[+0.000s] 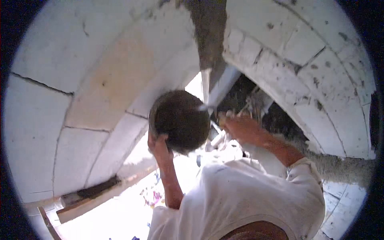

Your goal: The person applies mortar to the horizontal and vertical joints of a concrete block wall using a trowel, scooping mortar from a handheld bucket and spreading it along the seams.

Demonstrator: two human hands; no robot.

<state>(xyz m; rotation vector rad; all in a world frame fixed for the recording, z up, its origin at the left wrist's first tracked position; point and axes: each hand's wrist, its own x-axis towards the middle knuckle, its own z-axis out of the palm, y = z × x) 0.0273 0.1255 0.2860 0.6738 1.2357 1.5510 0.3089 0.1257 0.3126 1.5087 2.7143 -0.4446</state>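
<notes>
A round, dark pan is held up in front of my chest. My left hand grips its lower left rim, thumb on the near face. The pan's inside is too dark to make out what it holds. To its right, my right hand is closed round the handle of a small trowel. Motion blurs the trowel, and its pale blade overlaps the pan's right edge. Both my arms come out of short white sleeves.
Pale block walls with dark joints curve up on the left. A curved block face stands on the right, with a rough grey mortar strip between them. A wooden plank lies at lower left, above brightly lit ground.
</notes>
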